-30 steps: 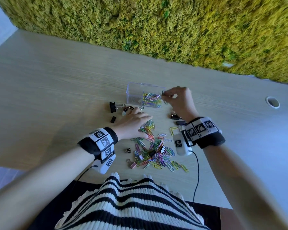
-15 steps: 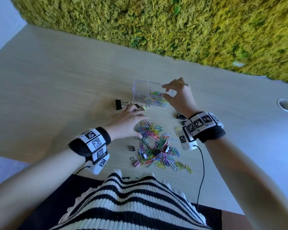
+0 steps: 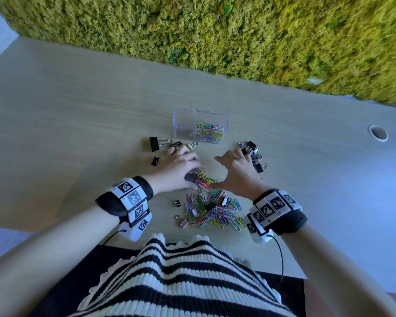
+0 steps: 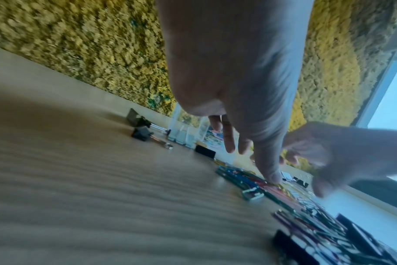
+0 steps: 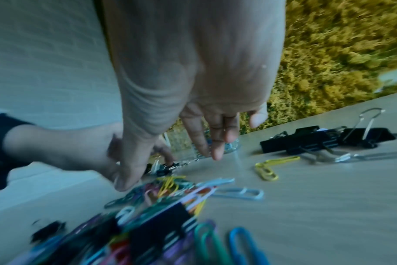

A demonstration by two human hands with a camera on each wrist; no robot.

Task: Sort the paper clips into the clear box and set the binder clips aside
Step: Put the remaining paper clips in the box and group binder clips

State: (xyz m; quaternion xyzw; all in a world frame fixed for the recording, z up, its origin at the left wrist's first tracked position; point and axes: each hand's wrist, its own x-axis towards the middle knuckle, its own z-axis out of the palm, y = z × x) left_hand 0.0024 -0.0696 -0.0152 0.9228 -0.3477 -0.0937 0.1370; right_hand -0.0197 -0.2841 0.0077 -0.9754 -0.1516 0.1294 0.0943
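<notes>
A clear box (image 3: 185, 124) stands on the table with coloured paper clips (image 3: 209, 132) heaped in its right end. Nearer me lies a loose pile of coloured paper clips (image 3: 212, 210) with a few binder clips mixed in. My left hand (image 3: 181, 168) and right hand (image 3: 236, 173) meet at the pile's far edge, fingers spread and fairly straight. The left thumb (image 4: 272, 175) presses on the clips. In the right wrist view the right thumb (image 5: 125, 181) touches the clips too. Neither hand holds anything that I can see.
Black binder clips (image 3: 154, 144) lie left of the box, and a cluster of black binder clips (image 3: 255, 157) lies to the right, by my right fingers. A small black clip (image 3: 177, 203) sits left of the pile. A round cable hole (image 3: 378, 133) is far right. A moss wall (image 3: 238, 30) backs the table.
My right hand has come back from the box's right end down to the pile's far edge. My left hand has stayed at the pile.
</notes>
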